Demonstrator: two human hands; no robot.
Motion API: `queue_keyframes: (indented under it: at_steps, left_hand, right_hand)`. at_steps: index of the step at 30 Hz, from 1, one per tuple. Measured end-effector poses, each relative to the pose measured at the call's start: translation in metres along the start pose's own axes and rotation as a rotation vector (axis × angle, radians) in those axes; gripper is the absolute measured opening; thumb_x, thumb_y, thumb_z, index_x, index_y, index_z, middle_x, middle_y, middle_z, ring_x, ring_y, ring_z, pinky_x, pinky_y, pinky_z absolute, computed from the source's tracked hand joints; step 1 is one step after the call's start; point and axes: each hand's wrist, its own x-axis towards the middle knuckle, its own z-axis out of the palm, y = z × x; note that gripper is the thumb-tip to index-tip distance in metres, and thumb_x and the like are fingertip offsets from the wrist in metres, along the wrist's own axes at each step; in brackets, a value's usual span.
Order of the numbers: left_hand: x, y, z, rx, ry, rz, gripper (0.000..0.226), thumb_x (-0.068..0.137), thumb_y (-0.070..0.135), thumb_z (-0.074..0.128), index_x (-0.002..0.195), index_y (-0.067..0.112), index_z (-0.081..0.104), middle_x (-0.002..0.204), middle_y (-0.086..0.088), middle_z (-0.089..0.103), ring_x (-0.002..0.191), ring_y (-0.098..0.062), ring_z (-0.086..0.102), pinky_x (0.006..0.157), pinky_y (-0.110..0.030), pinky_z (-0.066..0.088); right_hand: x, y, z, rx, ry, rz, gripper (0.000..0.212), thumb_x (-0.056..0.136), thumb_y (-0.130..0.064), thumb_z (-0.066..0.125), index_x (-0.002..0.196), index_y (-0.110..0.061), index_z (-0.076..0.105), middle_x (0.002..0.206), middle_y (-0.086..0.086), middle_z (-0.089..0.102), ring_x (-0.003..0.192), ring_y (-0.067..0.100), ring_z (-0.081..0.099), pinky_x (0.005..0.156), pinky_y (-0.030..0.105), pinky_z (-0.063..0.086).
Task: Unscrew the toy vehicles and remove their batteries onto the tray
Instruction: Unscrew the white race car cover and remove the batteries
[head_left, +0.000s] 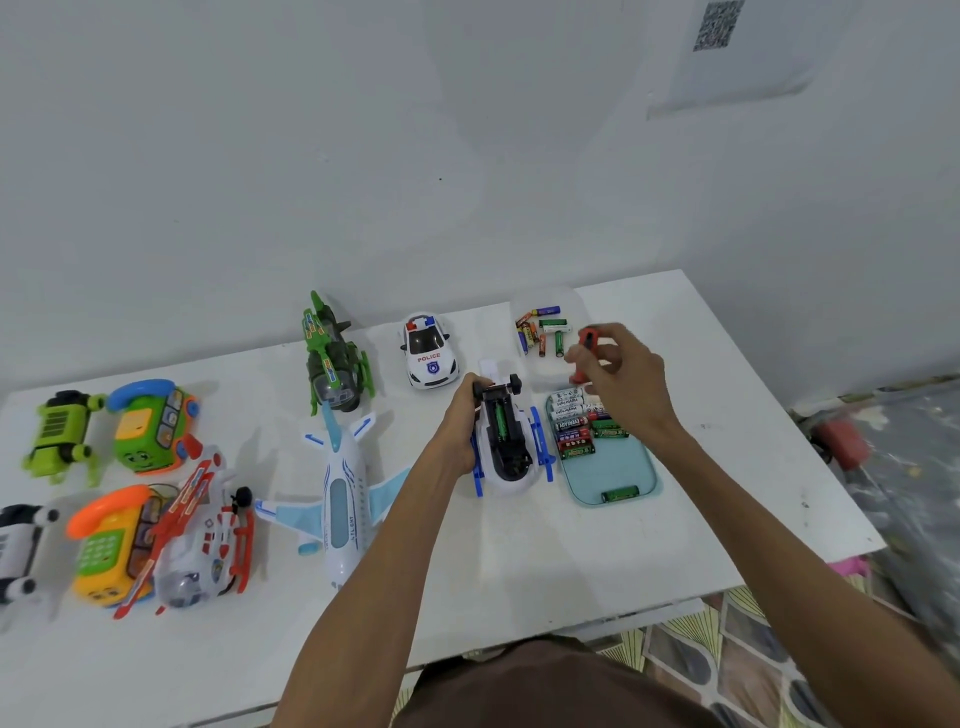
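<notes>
A white and blue toy helicopter (511, 457) lies belly-up on the table, its battery compartment open with a green battery (500, 421) inside. My left hand (464, 415) grips its upper left side near the wheels. Above the tray's far end, my right hand (621, 382) holds a red-handled screwdriver (586, 349). The pale blue tray (615, 467) sits right of the helicopter with several batteries (579, 426) lined up at its far end and one green battery (619, 493) near its front edge.
A clear dish (543, 304) with several loose batteries stands at the back. A police car (428, 351), green helicopter (335, 358), white airplane (340, 499), red and white helicopter (200, 535), toy phones (153, 426) and other toys fill the table's left. The table's right edge is near the tray.
</notes>
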Motion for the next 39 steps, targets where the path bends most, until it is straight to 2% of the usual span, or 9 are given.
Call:
queue_keyframes:
  at_steps: [3,10,16,20,26,31,33,36,39]
  left_hand:
    - [0.001,0.000,-0.001,0.001,0.000,0.000,0.030,0.090,0.036,0.054,0.086,0.010,0.068,0.076,-0.010,0.074,0.062,-0.023,0.069,0.072,-0.033,0.057]
    - [0.003,-0.001,-0.001,0.006,0.006,-0.005,0.033,0.088,0.039,0.054,0.088,0.009,0.068,0.077,-0.010,0.074,0.062,-0.023,0.070,0.071,-0.033,0.057]
    - [0.003,-0.001,-0.002,0.011,-0.012,-0.011,0.036,0.087,0.042,0.054,0.089,0.008,0.068,0.084,-0.012,0.074,0.068,-0.026,0.070,0.075,-0.035,0.057]
    - [0.003,-0.001,-0.003,0.033,-0.003,-0.005,0.038,0.084,0.043,0.055,0.096,0.009,0.065,0.089,-0.013,0.073,0.071,-0.027,0.071,0.075,-0.035,0.057]
    - [0.004,0.000,-0.003,0.057,-0.008,-0.015,0.031,0.090,0.040,0.053,0.076,0.015,0.064,0.069,-0.006,0.070,0.060,-0.022,0.065,0.068,-0.032,0.054]
    - [0.002,-0.001,0.004,0.132,-0.039,0.024,0.029,0.089,0.041,0.053,0.083,0.014,0.062,0.075,-0.008,0.070,0.063,-0.022,0.066,0.066,-0.030,0.056]
    - [0.002,-0.001,0.003,0.144,-0.037,0.017,0.029,0.087,0.040,0.055,0.087,0.012,0.063,0.082,-0.010,0.071,0.065,-0.024,0.067,0.069,-0.031,0.055]
    - [0.001,0.000,0.000,0.099,-0.025,0.012,0.036,0.079,0.042,0.059,0.098,0.011,0.064,0.098,-0.013,0.069,0.075,-0.027,0.067,0.078,-0.034,0.055]
    - [0.002,-0.001,-0.001,0.109,-0.020,0.007,0.036,0.081,0.043,0.059,0.095,0.011,0.065,0.096,-0.013,0.069,0.075,-0.027,0.066,0.078,-0.034,0.054]
  right_hand:
    - [-0.008,-0.020,0.007,0.172,0.069,-0.074,0.022,0.101,-0.024,0.061,0.117,-0.011,0.053,0.089,0.001,0.077,0.072,0.020,0.075,0.068,0.032,0.062]
    - [-0.025,-0.027,0.029,0.203,0.081,-0.159,0.023,0.102,-0.023,0.058,0.117,-0.009,0.047,0.093,0.004,0.077,0.077,0.018,0.076,0.077,0.041,0.063]
    - [-0.034,-0.017,0.043,0.085,-0.015,-0.237,0.025,0.102,-0.025,0.057,0.121,-0.013,0.045,0.101,-0.003,0.075,0.087,0.009,0.075,0.083,0.041,0.061]
    - [-0.035,-0.013,0.044,0.012,-0.076,-0.322,0.024,0.103,-0.024,0.055,0.124,-0.018,0.045,0.106,0.001,0.072,0.094,0.010,0.073,0.084,0.042,0.060]
    - [-0.040,-0.013,0.044,-0.164,-0.199,-0.441,0.020,0.103,-0.038,0.046,0.119,-0.028,0.042,0.102,-0.004,0.067,0.083,0.020,0.069,0.075,0.044,0.059]
    - [-0.025,-0.031,0.051,-0.194,-0.117,-0.411,0.020,0.105,-0.031,0.048,0.123,-0.025,0.041,0.091,0.003,0.065,0.077,0.022,0.068,0.070,0.046,0.057]
    - [-0.017,-0.038,0.050,-0.120,-0.073,-0.367,0.021,0.105,-0.027,0.048,0.124,-0.020,0.043,0.087,0.003,0.067,0.072,0.017,0.069,0.069,0.042,0.058]
    - [-0.012,-0.043,0.046,0.040,-0.058,-0.281,0.016,0.106,-0.021,0.048,0.119,-0.013,0.045,0.085,0.008,0.068,0.067,0.020,0.070,0.069,0.039,0.061]
    - [-0.013,-0.042,0.045,0.112,-0.019,-0.234,0.016,0.106,-0.021,0.048,0.118,-0.012,0.045,0.082,0.011,0.068,0.065,0.025,0.071,0.066,0.039,0.061]
